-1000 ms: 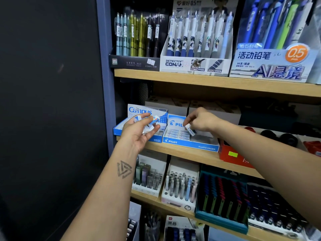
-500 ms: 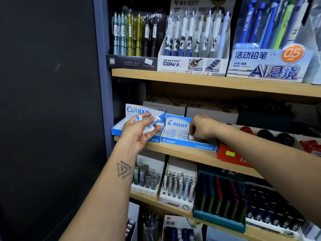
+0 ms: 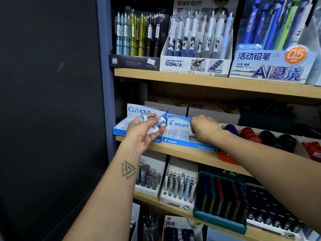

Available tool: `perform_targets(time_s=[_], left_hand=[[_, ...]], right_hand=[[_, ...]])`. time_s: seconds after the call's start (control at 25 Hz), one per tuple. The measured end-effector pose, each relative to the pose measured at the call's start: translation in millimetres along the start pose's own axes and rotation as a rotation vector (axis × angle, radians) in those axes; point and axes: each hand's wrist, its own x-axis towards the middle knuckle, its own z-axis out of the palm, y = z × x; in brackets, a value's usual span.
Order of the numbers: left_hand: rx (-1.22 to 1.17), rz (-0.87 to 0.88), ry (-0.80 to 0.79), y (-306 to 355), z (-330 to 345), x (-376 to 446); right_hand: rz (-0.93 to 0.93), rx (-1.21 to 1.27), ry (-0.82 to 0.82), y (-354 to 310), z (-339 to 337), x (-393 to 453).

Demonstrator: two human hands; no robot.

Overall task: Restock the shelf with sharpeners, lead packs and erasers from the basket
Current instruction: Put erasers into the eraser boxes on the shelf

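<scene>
Middle shelf (image 3: 182, 153), left end, erasers section.

Left hand (image 3: 145, 131): palm up, just in front of the Campus box (image 3: 139, 113), fingers and thumb curled round a small clutch of erasers (image 3: 152, 121) in blue-and-white sleeves. Judged to be a reserve stock, held near the trays so the other hand can draw from it without a long reach.

Right hand (image 3: 204, 128): knuckles up, fingers curled down into the right part of the Pilot tray (image 3: 184, 136). A sliver of white shows at the fingertips, probably an eraser being seated in its row; whether the fingers pinch it or merely press it cannot be told.

Pilot tray: at the front edge of the middle shelf, touching the Campus box on its left; sleeved erasers lie flat in rows in its left part. Judged step: filling the remaining space on the right.

Basket: not in view. Sharpeners and lead packs from the basket: not identified.

Surroundings: red and black round items (image 3: 265, 138) just right of the tray; a red box (image 3: 225, 156) at the shelf edge below the right forearm. Top shelf (image 3: 208, 82) carries pen and pencil display boxes; lower shelf (image 3: 156, 201) holds more pen racks.

Obstructions: the tray's upright Pilot header and the low shelf overhead leave little clearance, so entry is from the front.
</scene>
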Motion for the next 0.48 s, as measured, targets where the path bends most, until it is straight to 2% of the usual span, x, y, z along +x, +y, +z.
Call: perform_targets(time_s=[0.24,0.32,0.36,0.4,0.48], left_hand=[[0.060,-0.035,-0.056,-3,6,-6],[0.083,-0.049,-0.068,-4,9,-7],[0.093,-0.053,-0.073,-4,10,-8],[0.099,-0.054,-0.077,-5,11,-8],[0.098,-0.045,-0.083,-5,13,-10]], right_hand=[[-0.063,-0.153,0.003,-5,0,-4],[-0.031,-0.034,0.031,-7,-4,-1],[0.000,0.220,0.024,-7,-8,2],[0.022,0.596,-0.025,-7,-13,4],[-0.008,1.342,-0.225,-11,-24,-1]])
